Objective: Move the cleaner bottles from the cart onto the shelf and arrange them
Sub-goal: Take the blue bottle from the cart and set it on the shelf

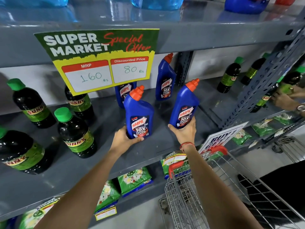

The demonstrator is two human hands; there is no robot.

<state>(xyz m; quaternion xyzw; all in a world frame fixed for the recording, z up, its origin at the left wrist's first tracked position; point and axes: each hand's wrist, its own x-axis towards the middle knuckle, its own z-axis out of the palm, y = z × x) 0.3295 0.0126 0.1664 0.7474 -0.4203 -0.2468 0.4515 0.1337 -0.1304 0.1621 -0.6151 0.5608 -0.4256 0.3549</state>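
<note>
Two bottles in hand: I hold one blue Harpic cleaner bottle in each hand, both over the middle shelf board [102,164].
Left hand [126,138]: fingers wrapped round the base of the left bottle [138,113]; its bottom looks set on, or just above, the board, I cannot tell which.
Right hand [184,132]: closed under and around the base of the right bottle [184,104], which seems raised a little and leans to the right at the cap.
Key relation: both bottles stand with the long axis near upright, orange caps up, labels toward me; the open board lies directly below and behind them, so I judge the coming move is a short push forward and down.
Nearer hand: the left looks closer to setting down.
Row behind: two more Harpic bottles, one by the back post [165,80] and one half hidden by the price sign [99,60].
Neighbours: dark green-capped Sunny bottles [76,134] to the left, apart from mine.
Cart [189,195]: wire basket low right, beside my right forearm; its contents I cannot see.
</note>
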